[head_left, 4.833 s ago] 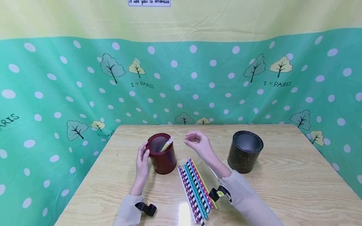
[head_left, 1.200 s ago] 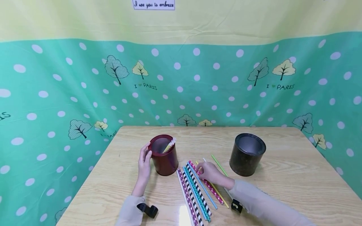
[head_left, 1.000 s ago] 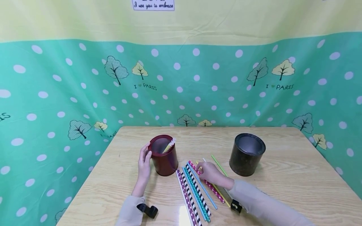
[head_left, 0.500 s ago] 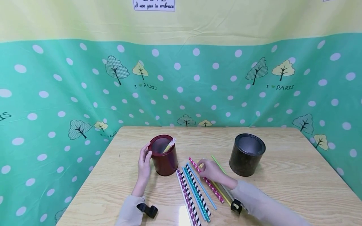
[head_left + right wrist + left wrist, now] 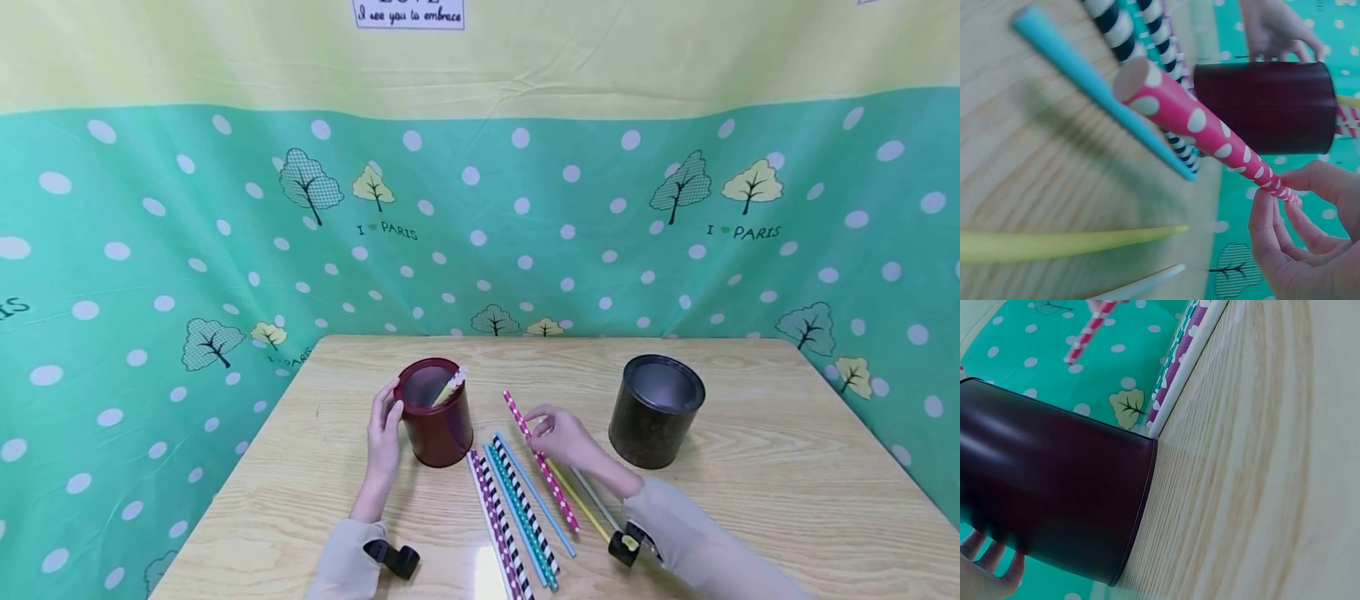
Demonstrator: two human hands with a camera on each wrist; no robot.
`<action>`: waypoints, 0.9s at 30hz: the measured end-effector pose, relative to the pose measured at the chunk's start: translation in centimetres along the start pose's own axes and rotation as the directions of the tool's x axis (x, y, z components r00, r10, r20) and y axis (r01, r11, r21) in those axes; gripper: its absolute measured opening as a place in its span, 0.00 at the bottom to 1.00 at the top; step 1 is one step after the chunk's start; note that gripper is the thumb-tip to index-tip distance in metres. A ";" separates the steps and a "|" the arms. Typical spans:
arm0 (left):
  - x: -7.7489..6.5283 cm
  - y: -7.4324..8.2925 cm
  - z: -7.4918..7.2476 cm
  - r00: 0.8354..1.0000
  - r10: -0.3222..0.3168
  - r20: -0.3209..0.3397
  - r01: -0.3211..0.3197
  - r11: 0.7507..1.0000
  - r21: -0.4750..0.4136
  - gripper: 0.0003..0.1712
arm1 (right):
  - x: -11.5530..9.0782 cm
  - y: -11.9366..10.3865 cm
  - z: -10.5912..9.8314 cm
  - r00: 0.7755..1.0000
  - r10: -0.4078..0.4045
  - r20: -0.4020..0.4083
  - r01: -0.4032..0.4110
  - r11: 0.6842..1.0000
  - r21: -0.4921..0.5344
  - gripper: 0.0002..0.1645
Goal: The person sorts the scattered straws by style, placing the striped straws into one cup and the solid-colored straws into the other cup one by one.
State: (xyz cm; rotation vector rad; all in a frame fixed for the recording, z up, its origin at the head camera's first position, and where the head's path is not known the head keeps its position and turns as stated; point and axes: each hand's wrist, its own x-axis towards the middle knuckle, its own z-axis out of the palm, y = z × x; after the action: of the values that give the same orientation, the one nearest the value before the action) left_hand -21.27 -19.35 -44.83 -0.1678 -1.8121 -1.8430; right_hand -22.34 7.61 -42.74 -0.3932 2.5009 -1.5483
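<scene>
Mid-frame, my right hand [image 5: 564, 437] pinches one pink white-dotted paper straw [image 5: 553, 483], just lifted free to carry; my left hand [image 5: 384, 437] cups the maroon cylindrical tin [image 5: 438, 435].

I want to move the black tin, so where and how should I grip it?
Probably grip the black tin around its wall, from the person's right: it's round and upright, and the right hand, pinching the pink straw, is to its left.

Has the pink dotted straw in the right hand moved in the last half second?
Yes: against the red can, unmoved in the head view, the straw has gone up the picture; its far end is now level with the can's upper part.
</scene>
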 end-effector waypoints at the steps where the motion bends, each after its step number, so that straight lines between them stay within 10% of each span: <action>1: 0.0 0.0 0.0 1.000 -0.001 0.000 0.001 1.000 -0.002 0.20 | 0.0 -0.2 -0.1 1.000 -0.004 -0.007 0.004 1.000 0.017 0.22; 27: 0.1 0.1 0.1 1.000 -0.020 -0.009 0.020 1.000 -0.011 0.20 | -1.0 -7.6 -0.8 0.975 -0.011 -0.223 0.098 0.919 0.383 0.23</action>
State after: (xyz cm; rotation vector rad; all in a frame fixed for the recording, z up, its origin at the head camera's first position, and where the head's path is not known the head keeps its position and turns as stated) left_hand -21.32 -19.27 -44.69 -0.1453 -1.8041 -1.8642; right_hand -20.66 5.38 -35.57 -0.2443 2.2520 -2.1618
